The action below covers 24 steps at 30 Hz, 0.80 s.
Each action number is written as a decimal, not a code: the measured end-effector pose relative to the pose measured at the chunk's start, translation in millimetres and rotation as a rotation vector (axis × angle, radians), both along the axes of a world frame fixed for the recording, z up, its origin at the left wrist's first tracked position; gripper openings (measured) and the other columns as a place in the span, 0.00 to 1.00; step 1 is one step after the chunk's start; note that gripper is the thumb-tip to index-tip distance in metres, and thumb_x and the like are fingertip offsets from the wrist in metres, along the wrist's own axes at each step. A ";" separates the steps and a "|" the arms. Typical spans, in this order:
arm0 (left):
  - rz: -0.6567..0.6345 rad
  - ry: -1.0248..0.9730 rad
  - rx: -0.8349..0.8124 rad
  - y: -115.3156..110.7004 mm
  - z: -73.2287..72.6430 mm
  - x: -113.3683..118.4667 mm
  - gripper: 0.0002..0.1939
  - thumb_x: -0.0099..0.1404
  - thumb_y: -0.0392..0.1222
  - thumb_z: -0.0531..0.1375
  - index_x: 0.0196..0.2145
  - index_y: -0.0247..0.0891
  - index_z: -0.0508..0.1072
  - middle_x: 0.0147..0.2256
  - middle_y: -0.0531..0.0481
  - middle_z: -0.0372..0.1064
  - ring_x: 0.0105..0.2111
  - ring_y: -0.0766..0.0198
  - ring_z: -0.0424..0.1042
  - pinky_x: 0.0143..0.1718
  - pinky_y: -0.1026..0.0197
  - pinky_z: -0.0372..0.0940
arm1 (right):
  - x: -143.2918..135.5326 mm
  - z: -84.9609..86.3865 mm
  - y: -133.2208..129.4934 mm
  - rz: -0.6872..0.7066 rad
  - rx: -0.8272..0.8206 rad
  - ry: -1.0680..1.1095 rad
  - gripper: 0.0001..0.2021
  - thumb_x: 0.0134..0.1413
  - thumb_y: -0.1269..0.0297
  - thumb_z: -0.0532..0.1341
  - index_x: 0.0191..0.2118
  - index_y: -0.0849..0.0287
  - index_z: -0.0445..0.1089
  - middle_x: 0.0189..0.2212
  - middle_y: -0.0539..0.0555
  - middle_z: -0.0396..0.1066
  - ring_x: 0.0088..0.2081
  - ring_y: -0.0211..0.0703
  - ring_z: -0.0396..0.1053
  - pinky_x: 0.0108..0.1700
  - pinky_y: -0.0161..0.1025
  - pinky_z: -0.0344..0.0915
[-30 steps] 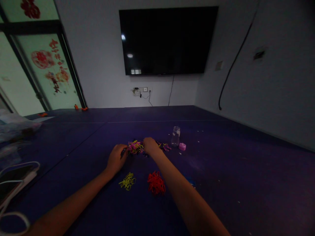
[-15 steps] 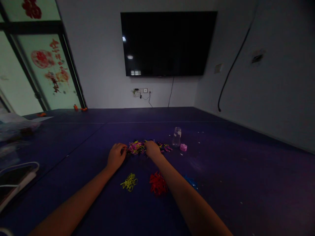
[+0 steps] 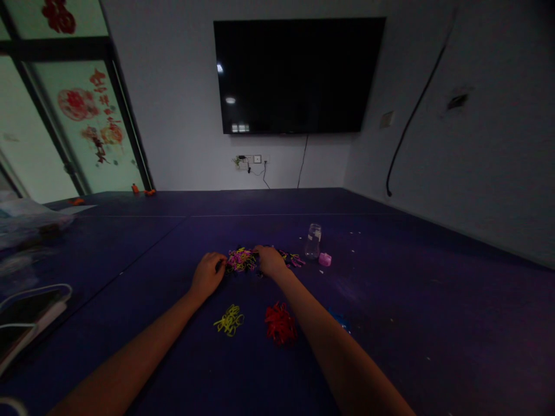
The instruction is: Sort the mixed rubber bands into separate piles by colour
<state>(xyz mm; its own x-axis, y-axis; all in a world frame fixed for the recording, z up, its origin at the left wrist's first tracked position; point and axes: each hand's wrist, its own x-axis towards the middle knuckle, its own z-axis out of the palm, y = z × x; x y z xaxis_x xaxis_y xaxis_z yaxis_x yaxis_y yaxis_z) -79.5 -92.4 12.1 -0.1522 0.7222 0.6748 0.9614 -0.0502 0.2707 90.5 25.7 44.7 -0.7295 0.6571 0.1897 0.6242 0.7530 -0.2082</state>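
Mixed heap of small thin pink, yellow and dark loops (image 3: pixel 241 260), look like rubber bands, lies mid-frame between my hands. Should be near weightless, soft, stretchy, hard to break, likely to tangle or cling; best pinched by one strand at the heap's edge, fingertips only. My left hand (image 3: pixel 208 274) is at the heap's left edge, thumb and finger curled close together, something dark by them, can't tell if gripped. My right hand (image 3: pixel 269 260) reaches into its right side, fingers bent down, tips hidden, can't tell if they're closed on a band. Lower centre: small pile of yellow-green loops (image 3: pixel 229 320), and right of it a denser pile of red loops (image 3: pixel 280 325). Blue shiny pile (image 3: pixel 340 319) is partly behind my right forearm, which blocks the view there. Clear see-through bottle (image 3: pixel 313 241) stands upright right of the heap, pink plastic cap (image 3: pixel 325 259) just beside it; both near enough to get knocked. White cable and dark device (image 3: pixel 26 323) at lower left, well apart.
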 end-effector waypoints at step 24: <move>0.005 -0.012 -0.161 -0.3 0.1 -6.2 0.10 0.58 0.37 0.53 0.32 0.38 0.75 0.31 0.46 0.73 0.33 0.58 0.69 0.36 0.57 0.62 | -10.7 4.7 13.2 -0.031 -0.228 0.309 0.20 0.44 0.78 0.55 0.43 0.57 0.74 0.38 0.53 0.75 0.39 0.40 0.71 0.40 0.31 0.64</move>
<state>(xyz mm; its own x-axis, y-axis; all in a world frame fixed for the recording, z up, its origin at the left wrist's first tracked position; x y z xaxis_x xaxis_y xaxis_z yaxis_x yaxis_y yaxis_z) -85.7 -92.7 12.2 -0.1631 0.8204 0.5481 0.9582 -0.0008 0.2862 79.9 38.9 49.4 -0.6402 0.7285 0.2436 0.5274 0.6474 -0.5502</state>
